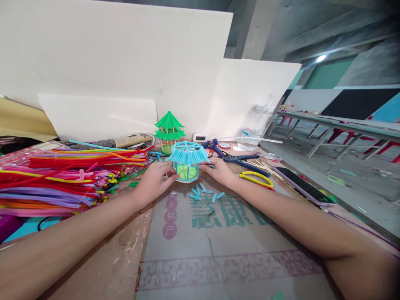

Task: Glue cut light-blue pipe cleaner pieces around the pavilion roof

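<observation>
A small pavilion model point(187, 154) of light-blue pipe-cleaner pieces, with a sloping roof, thin posts and a green floor, stands upright on the printed sheet. My left hand point(158, 178) is closed at its lower left edge, thumb and fingers pinching the base. From the other side my right hand point(220, 171) has its fingertips closed on the model's right edge; the fingers are partly hidden. Several short blue pipe-cleaner pieces point(204, 191) lie just in front of the model. Behind it stands a green two-tiered pavilion model point(169, 131).
Bundles of coloured pipe cleaners point(62, 183) cover the left side. A glue gun point(214, 146), dark-handled pliers point(240, 159), yellow-handled pliers point(256, 178) and a phone point(303, 185) lie on the right. Behind are a small digital timer point(200, 137), a plastic bottle point(254, 127) and white boards point(118, 62).
</observation>
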`<state>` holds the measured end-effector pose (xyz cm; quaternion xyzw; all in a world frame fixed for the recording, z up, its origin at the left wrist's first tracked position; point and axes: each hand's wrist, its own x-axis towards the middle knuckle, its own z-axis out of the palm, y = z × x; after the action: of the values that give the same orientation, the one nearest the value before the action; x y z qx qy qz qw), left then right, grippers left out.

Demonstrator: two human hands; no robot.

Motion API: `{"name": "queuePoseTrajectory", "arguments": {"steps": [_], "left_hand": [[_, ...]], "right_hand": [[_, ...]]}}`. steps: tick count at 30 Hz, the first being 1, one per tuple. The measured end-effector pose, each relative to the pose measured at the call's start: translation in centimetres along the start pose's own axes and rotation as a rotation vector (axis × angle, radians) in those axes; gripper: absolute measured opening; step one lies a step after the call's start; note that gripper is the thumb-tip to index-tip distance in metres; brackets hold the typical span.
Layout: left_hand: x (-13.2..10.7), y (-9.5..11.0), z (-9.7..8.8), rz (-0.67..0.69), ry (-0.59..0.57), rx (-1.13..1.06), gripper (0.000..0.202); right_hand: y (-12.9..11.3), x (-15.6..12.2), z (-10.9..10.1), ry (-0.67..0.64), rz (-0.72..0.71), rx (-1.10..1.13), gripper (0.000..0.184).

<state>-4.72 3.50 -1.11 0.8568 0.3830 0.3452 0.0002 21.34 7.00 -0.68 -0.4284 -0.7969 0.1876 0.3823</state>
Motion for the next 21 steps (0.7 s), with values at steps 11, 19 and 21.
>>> {"name": "queuePoseTrajectory", "arguments": {"steps": [11, 19, 21], "left_hand": [[0.3, -1.9, 0.6, -0.164, -0.037, 0.001, 0.029], [0.2, -1.6, 0.7, -0.279, -0.029, -0.148, 0.025], [0.1, -1.7, 0.9, -0.207, -0.043, -0.123, 0.022]], "right_hand": [[-0.9, -0.5, 0.1, -0.096, -0.029, 0.034, 0.021], [-0.5, -0.6, 0.4, -0.159, 0.0, 0.069, 0.023], [-0.8, -0.6, 0.4, -0.161, -0.004, 0.064, 0.022]]}}
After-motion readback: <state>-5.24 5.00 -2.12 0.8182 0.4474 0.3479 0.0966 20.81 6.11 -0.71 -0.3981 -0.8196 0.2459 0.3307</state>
